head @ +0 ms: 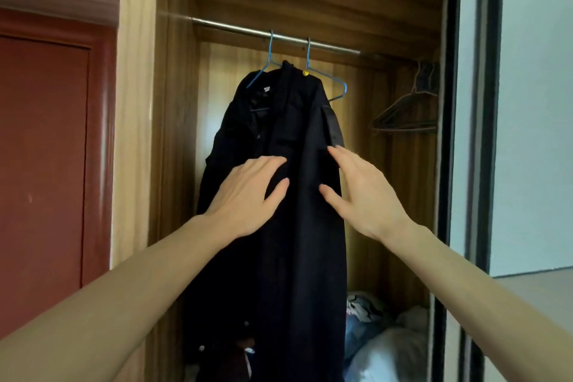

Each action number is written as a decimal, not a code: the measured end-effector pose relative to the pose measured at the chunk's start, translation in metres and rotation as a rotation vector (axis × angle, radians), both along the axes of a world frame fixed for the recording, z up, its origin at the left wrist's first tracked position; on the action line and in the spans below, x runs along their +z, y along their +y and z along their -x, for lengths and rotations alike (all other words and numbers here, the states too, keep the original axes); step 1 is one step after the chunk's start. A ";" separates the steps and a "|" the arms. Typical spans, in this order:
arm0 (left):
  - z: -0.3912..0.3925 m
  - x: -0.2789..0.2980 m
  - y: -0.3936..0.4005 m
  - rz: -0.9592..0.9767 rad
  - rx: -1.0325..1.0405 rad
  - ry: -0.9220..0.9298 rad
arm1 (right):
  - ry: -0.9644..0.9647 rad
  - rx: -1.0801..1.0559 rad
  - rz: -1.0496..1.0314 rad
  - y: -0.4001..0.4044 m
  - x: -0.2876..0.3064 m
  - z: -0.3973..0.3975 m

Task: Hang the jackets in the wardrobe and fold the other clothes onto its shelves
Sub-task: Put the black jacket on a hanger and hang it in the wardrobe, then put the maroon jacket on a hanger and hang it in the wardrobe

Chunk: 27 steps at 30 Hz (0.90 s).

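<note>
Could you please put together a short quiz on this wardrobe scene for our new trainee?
1. True or false: the dark jackets hang from blue hangers on the rail.
2. What is the left hand doing? A) gripping a hanger B) lying flat with straight fingers on a jacket C) holding the rail
3. Where do the empty dark hangers hang?

Key:
1. True.
2. B; the right hand is also open at the jacket.
3. At the right end of the wardrobe, beside the sliding door.
</note>
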<state>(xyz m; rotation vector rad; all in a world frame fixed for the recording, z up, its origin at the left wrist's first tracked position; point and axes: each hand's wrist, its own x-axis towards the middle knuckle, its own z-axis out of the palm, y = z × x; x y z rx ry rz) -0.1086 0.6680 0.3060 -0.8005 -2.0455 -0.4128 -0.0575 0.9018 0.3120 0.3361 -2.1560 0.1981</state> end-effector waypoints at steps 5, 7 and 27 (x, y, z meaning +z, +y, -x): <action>-0.037 -0.070 0.020 -0.004 -0.051 -0.025 | 0.027 -0.135 -0.012 0.017 -0.092 -0.042; -0.050 -0.095 0.033 -0.022 -0.075 -0.048 | 0.007 -0.201 0.003 0.025 -0.124 -0.061; -0.205 -0.284 0.233 0.050 -0.606 -0.230 | -0.198 -0.681 0.218 0.152 -0.298 -0.327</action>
